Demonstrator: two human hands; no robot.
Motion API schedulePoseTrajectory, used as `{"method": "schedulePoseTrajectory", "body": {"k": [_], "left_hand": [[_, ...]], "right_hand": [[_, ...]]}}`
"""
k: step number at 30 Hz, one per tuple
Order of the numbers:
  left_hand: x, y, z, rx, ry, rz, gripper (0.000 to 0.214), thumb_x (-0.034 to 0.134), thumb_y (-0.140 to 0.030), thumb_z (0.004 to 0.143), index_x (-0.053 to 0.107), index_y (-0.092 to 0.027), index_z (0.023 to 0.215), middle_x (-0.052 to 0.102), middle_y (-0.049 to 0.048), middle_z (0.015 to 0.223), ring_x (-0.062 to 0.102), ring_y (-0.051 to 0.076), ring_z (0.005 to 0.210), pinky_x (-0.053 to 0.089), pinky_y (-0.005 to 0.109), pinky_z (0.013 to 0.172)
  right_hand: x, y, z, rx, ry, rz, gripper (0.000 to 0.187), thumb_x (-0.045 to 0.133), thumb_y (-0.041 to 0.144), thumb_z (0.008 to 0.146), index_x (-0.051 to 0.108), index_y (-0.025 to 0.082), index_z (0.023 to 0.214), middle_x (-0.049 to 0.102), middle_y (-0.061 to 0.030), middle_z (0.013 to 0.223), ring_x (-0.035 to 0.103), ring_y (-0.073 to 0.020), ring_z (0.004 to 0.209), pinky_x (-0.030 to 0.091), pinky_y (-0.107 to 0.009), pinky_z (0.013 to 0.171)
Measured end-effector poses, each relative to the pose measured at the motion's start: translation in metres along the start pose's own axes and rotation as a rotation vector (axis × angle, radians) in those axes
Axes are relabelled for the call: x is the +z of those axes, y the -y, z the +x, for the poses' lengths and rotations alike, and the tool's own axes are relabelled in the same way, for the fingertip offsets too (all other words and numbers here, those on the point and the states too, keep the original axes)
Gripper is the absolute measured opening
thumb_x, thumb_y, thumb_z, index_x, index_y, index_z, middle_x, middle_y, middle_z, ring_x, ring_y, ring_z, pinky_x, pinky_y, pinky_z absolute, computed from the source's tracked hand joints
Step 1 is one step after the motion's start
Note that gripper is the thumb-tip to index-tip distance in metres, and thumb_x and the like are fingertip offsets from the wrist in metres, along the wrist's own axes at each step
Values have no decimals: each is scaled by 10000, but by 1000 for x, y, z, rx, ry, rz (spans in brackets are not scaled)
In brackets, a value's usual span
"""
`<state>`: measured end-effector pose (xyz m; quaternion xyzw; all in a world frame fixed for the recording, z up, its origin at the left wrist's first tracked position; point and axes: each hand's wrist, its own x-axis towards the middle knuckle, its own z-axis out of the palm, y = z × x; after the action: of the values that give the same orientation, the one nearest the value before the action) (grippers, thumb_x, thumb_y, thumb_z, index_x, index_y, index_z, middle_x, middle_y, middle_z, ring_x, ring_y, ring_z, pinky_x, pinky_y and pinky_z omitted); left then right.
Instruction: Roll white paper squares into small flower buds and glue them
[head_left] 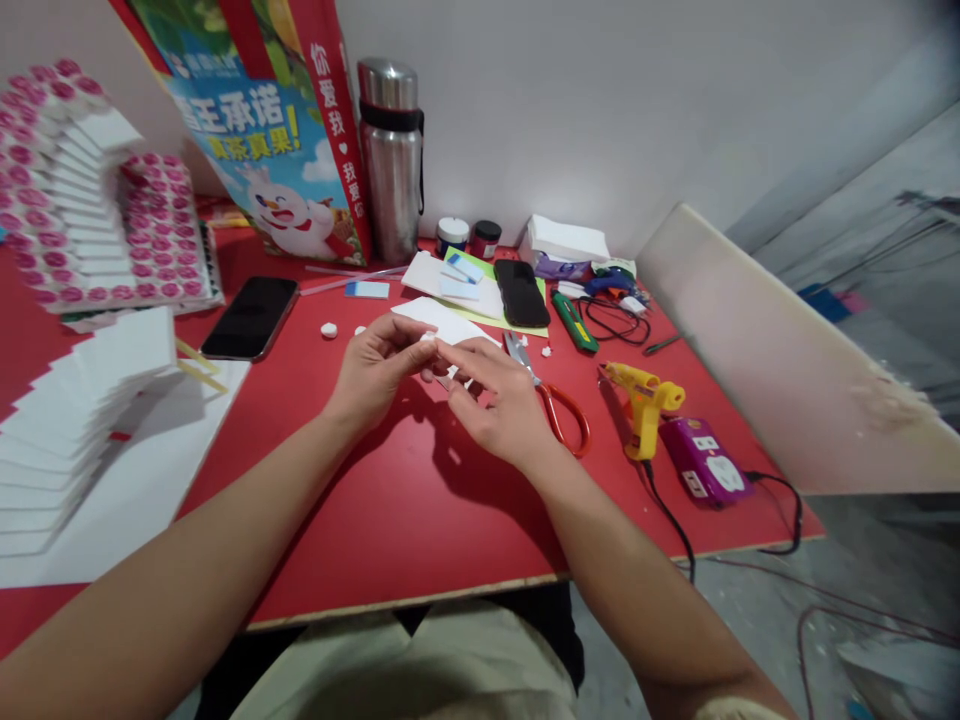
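My left hand and my right hand meet over the middle of the red table. The fingertips of both pinch a small white piece between them. A little more white shows under my right hand's fingers. A white paper strip lies on the table just behind the hands. Red-handled scissors lie right beside my right hand, blades pointing away from me.
A yellow glue gun and purple power strip stand at the right. Two dark phones, a steel flask, white card stacks, pink-dotted pieces and a colourful bag surround the hands.
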<state>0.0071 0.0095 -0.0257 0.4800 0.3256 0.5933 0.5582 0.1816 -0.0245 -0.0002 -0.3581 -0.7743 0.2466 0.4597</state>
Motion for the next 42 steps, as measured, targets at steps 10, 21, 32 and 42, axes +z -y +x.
{"method": "schedulePoseTrajectory", "body": {"k": [10, 21, 32, 42], "left_hand": [[9, -3, -3, -146, 106, -208, 244, 865, -325, 789, 767, -162, 942, 701, 3, 736, 601, 73, 557, 608, 261, 686], [8, -2, -4, -111, 80, -204, 263, 863, -324, 796, 803, -190, 1014, 720, 26, 812, 631, 96, 648, 594, 269, 719], [8, -4, -7, -28, 51, -65, 240, 848, -328, 814, 799, -182, 998, 738, 33, 776, 678, 127, 644, 570, 266, 681], [5, -7, -6, 25, 35, 58, 234, 828, -330, 834, 774, -180, 1006, 757, 35, 825, 725, 153, 729, 603, 279, 738]], "right_hand": [[-4, -2, 4, 253, -182, 232, 369, 523, 166, 892, 776, 259, 1143, 702, -25, 978, 587, -85, 570, 514, -279, 559], [0, 0, 4, 207, -148, 171, 350, 560, 170, 880, 790, 273, 1124, 695, -45, 1020, 648, -132, 755, 554, -294, 655], [8, 3, -2, 7, -169, -3, 404, 556, 114, 899, 766, 289, 1196, 682, -40, 941, 642, -164, 818, 545, -324, 714], [4, 1, 1, -42, -153, -45, 399, 532, 86, 885, 775, 249, 1156, 706, -52, 974, 667, -157, 847, 555, -293, 699]]}}
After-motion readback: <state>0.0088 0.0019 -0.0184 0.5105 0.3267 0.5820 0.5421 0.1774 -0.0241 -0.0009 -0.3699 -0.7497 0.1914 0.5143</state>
